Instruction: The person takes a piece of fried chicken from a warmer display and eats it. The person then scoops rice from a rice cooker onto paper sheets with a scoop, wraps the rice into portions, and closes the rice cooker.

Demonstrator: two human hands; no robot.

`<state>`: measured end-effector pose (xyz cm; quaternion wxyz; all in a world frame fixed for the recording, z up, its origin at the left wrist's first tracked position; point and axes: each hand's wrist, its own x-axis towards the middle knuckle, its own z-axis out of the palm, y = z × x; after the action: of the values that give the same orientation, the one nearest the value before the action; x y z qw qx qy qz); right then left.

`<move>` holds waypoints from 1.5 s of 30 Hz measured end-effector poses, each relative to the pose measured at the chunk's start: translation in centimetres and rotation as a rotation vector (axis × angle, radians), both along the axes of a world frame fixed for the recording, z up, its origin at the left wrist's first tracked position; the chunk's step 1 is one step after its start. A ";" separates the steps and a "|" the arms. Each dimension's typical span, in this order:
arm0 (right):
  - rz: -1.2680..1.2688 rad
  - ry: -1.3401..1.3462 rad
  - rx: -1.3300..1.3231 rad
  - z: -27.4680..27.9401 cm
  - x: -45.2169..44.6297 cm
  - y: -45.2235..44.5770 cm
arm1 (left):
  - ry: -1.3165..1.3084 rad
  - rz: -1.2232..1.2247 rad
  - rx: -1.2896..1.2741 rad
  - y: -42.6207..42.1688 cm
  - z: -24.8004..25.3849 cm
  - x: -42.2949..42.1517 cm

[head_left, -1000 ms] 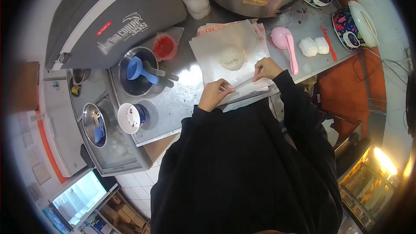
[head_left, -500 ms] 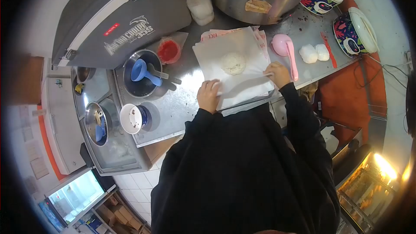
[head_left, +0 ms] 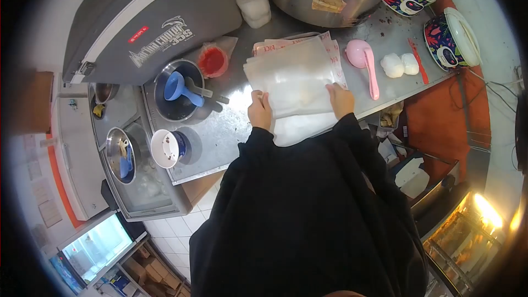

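Note:
A sheet of white wrapping paper (head_left: 300,91) lies folded over on itself atop a stack of paper sheets (head_left: 330,49) with red print. The pale mound of food, apparently rice, is covered by the fold. My left hand (head_left: 260,111) is closed on the left side of the folded sheet, thumb up. At the opposite side, my right hand (head_left: 341,100) pinches the sheet. More white paper (head_left: 302,127) shows below the fold, close to my body. Just right of the stack rests a pink ladle (head_left: 360,58), its handle pointing toward me.
Two white rounded bundles (head_left: 399,65) and a red strip-like object (head_left: 417,60) lie at right. Behind stands a large steel pot (head_left: 324,0). On the left are a metal bowl (head_left: 179,113) with a blue ladle (head_left: 176,87), a red-filled container (head_left: 212,61) and a paper cup (head_left: 165,148).
The near part of the paper has been folded away from me over the mound, hiding it. My right hand has shifted slightly left and toward me; my left hand stays at the left side.

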<state>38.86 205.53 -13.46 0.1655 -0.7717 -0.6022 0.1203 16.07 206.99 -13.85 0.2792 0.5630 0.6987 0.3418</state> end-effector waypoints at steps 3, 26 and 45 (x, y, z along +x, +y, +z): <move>0.051 -0.114 -0.155 0.1 -0.2 0.6 | 0.273 -0.003 0.199 -0.6 0.7 0.1; 0.517 0.540 -0.058 4.4 -2.7 3.3 | 0.315 -0.517 0.259 -0.7 0.9 4.3; 0.364 0.325 0.164 4.1 -4.9 -1.7 | 0.129 -0.704 0.225 -0.7 3.6 3.0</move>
<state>33.98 203.80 -9.32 0.2977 -0.6050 -0.7045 0.2216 19.05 206.29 -10.25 0.2714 0.8163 0.4367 0.2634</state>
